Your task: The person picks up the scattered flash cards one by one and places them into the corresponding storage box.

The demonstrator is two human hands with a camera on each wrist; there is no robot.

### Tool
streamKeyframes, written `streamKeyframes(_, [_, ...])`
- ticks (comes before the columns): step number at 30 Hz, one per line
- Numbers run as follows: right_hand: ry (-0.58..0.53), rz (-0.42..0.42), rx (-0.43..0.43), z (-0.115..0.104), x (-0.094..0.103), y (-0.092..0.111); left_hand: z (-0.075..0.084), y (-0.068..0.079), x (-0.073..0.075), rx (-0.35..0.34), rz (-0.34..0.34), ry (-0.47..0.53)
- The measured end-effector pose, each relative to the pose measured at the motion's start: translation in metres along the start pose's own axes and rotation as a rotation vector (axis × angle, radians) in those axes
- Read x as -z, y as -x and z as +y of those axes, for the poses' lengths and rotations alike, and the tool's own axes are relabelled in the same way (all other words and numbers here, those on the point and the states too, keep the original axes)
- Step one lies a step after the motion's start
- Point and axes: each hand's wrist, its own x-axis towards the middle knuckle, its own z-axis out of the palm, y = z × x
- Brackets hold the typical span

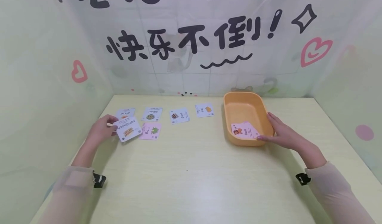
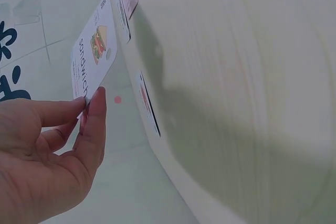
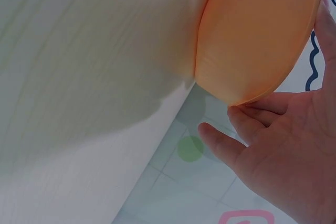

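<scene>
Surface: pale, faintly wood-grained table, running from the bottom of the frame up to a white backdrop with a faint grid; pale green-white sheets close off left and right. Decor: one pink heart at left, another pink heart at upper right, a mauve dot at far right. Writing, backdrop: large dark characters, "快乐不倒!", over a wavy line; a further row is cut off by the top edge. Left hand, left of centre: thumb and fingers pinch the edge of the sandwich card, labelled "sandwich"; left wrist view shows it raised clear of the table. In the head view it overlaps the "pizza" card. Nearby, left of centre: "salad" card and, below it, pink "frog" card; "pork" card and "pie" card lie nearer mid-frame. Right hand, right of centre: thumb over the rim, fingers on the outer side, holding the orange tray at its near right corner. Inside, at the near end: pink "lion" card. Finer card print: too small to read.
</scene>
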Motion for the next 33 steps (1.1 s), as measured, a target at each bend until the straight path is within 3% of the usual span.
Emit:
streamKeyframes(26, [-0.005, -0.008, -0.007, 0.001, 0.0, 0.0, 0.04, -0.004, -0.024, -0.053, -0.043, 0.118])
streamKeyframes(33, [-0.005, -0.008, -0.008, 0.002, 0.0, 0.0, 0.048, -0.005, -0.03, -0.053, -0.056, 0.111])
